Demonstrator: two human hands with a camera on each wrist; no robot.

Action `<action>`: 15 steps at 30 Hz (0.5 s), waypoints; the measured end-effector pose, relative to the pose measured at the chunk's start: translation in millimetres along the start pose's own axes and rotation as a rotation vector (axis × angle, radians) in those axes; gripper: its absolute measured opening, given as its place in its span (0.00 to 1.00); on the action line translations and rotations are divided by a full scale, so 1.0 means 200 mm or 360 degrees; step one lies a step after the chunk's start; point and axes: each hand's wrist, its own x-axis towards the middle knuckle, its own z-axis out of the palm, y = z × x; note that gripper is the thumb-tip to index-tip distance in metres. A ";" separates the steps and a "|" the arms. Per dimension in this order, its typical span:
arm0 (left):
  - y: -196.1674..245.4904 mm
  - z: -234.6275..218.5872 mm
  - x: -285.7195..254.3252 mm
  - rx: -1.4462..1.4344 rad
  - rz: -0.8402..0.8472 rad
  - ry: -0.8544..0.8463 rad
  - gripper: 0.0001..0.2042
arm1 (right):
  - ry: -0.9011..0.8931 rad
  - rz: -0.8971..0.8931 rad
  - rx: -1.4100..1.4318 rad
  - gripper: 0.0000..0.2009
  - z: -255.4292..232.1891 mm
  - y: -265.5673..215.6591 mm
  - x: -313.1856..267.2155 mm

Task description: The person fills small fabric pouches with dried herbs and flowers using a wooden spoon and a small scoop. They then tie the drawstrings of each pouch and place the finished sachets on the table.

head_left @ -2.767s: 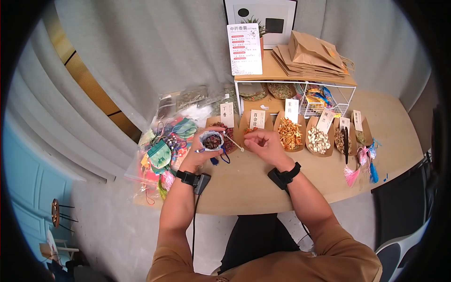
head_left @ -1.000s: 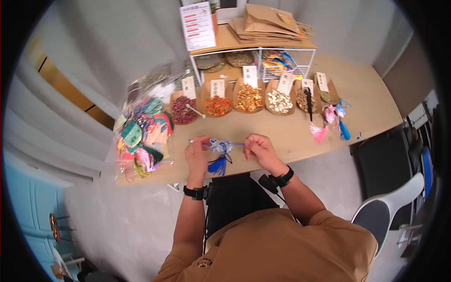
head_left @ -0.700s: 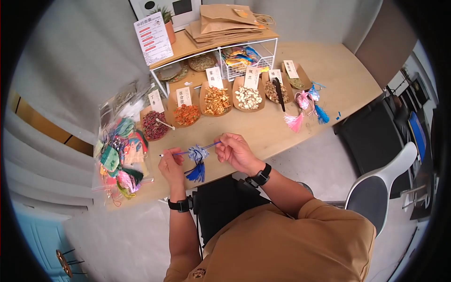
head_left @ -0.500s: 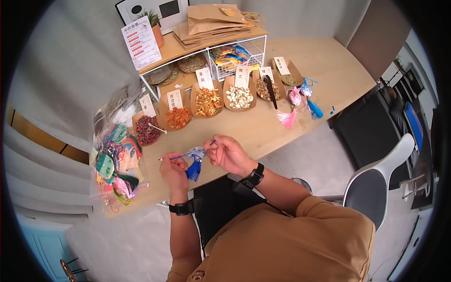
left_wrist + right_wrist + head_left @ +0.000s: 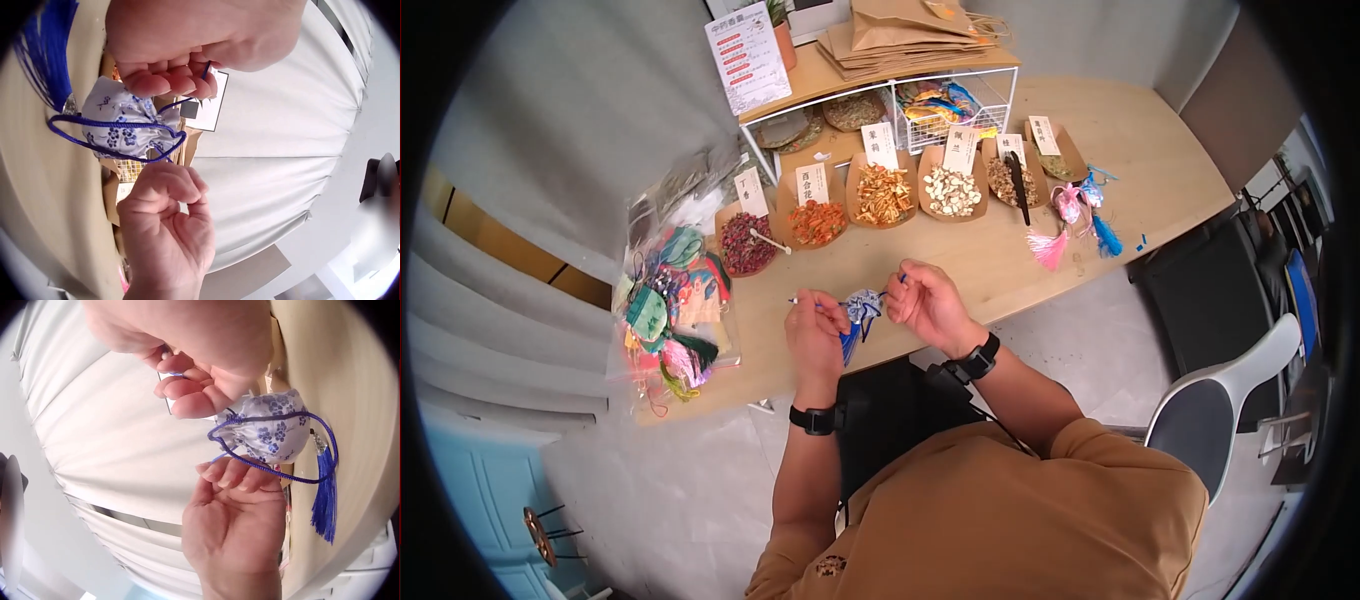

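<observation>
A small drawstring pouch (image 5: pixel 864 304), white with blue flowers, hangs between my two hands, its neck gathered. My left hand (image 5: pixel 812 335) pinches the blue cord on the left side, the cord end poking out past the fingers. On the other side my right hand (image 5: pixel 932 305) pinches the opposite cord end between thumb and fingers. In the right wrist view a loop of blue cord (image 5: pixel 331 444) hangs slack across the pouch. A blue tassel (image 5: pixel 325 506) dangles from its bottom. The pouch's contents are hidden.
Paper trays of dried flowers and herbs line the table, among them dark red buds (image 5: pixel 748 246) with a small scoop. Bagged pouches (image 5: pixel 670 320) lie left; pink and blue tassels (image 5: pixel 1050 248) lie right. Behind stands a shelf (image 5: pixel 880 75) with paper bags (image 5: pixel 910 40).
Earlier my left hand held the pouch with its mouth open and dried flowers showing. Its neck has since been drawn together, and both hands have come to the cord ends, nearer the table's front.
</observation>
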 end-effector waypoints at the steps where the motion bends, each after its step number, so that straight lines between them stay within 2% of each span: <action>1: -0.02 0.01 -0.01 0.0013 0.0028 -0.0015 0.19 | -0.0019 -0.0037 0.0022 0.11 0.01 0.00 -0.01; 4: 0.01 -0.02 0.00 -0.0181 0.0164 -0.0006 0.19 | 0.0061 -0.0140 0.0062 0.11 -0.01 -0.03 -0.01; 5: 0.01 0.00 0.00 -0.0286 0.0105 -0.0120 0.18 | -0.0037 -0.0177 -0.0007 0.07 -0.01 -0.04 -0.02; 7: 0.01 0.07 -0.02 -0.0266 0.0141 -0.0132 0.19 | -0.0057 -0.0335 -0.0547 0.05 -0.04 -0.01 -0.02; 8: 0.01 0.09 -0.03 -0.0253 0.0163 -0.0133 0.19 | -0.0064 -0.0404 -0.0814 0.07 -0.03 0.00 -0.03; 9: 0.01 0.11 -0.05 -0.0261 0.0132 -0.0181 0.19 | -0.0079 -0.0414 -0.1006 0.16 -0.02 0.02 -0.05; 12: -0.01 0.17 -0.10 -0.0244 0.0065 -0.0334 0.19 | 0.0012 -0.0515 -0.2078 0.18 0.03 -0.02 -0.17; 13: -0.02 0.19 -0.11 -0.0213 0.0062 -0.0392 0.19 | 0.0049 -0.0619 -0.2217 0.23 -0.02 -0.02 -0.17; 15: -0.05 0.24 -0.15 -0.0170 0.0056 -0.0512 0.19 | 0.0151 -0.0729 -0.2293 0.25 0.03 -0.07 -0.22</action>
